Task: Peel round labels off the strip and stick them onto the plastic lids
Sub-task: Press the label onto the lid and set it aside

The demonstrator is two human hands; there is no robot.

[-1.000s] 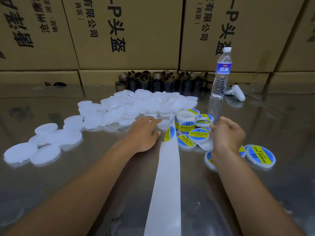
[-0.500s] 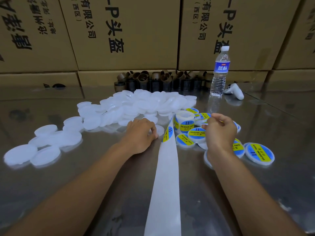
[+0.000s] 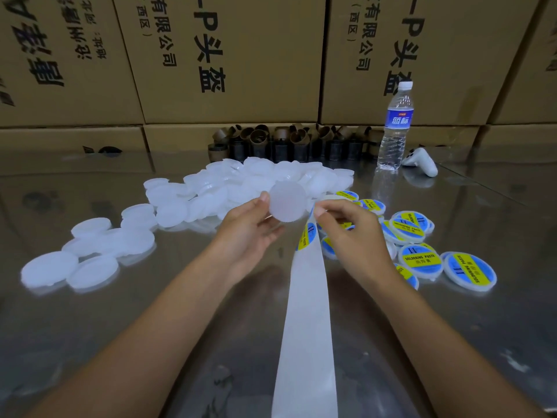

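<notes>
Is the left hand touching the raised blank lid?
Touching. The head view shows the left hand pinching the blank lid by its rim, fingertips pressed against its left and lower edge.

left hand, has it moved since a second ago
Yes. The left hand has risen off the table beside the paper strip, holding a blank lid.

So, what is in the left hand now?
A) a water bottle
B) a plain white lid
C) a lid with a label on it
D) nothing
B: the left hand holds a plain white lid by its rim, with no label on the face that shows; the right hand pinches the top of the label strip.
</notes>
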